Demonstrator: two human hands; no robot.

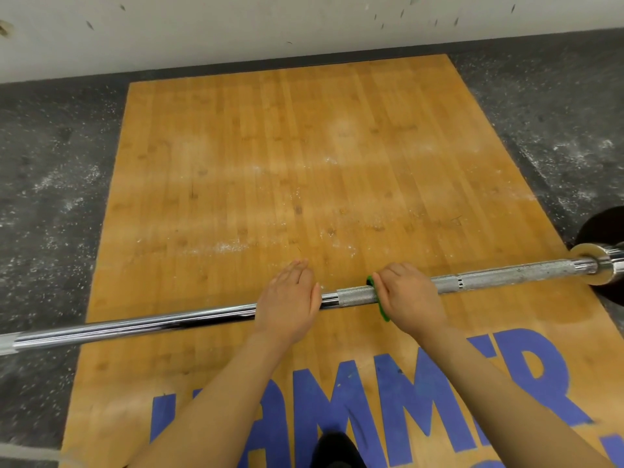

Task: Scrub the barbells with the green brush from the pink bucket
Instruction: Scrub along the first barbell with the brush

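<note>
Wooden platform (337, 146); barbell (358, 296) midway across

Views: we have one, the head camera; nothing is shared with a second view.
Position: we look from above the near end of the wooden platform (304, 146), over its blue lettering (422, 400).
Direction: forward and steeply down, toward the white wall (236, 25) beyond the platform's far edge.
Nearness: close enough that both forearms enter from the bottom edge, with the left hand (287, 295) and right hand (410, 295) just below centre.
Framing: the barbell (169, 322) crosses the platform from edge to edge, tilted up to the right; its ends run out of view.
Lens: wide-angle, so the platform's sides splay outward toward us.
Flanks: speckled dark rubber floor (50, 197) shows either side of the platform.
</note>
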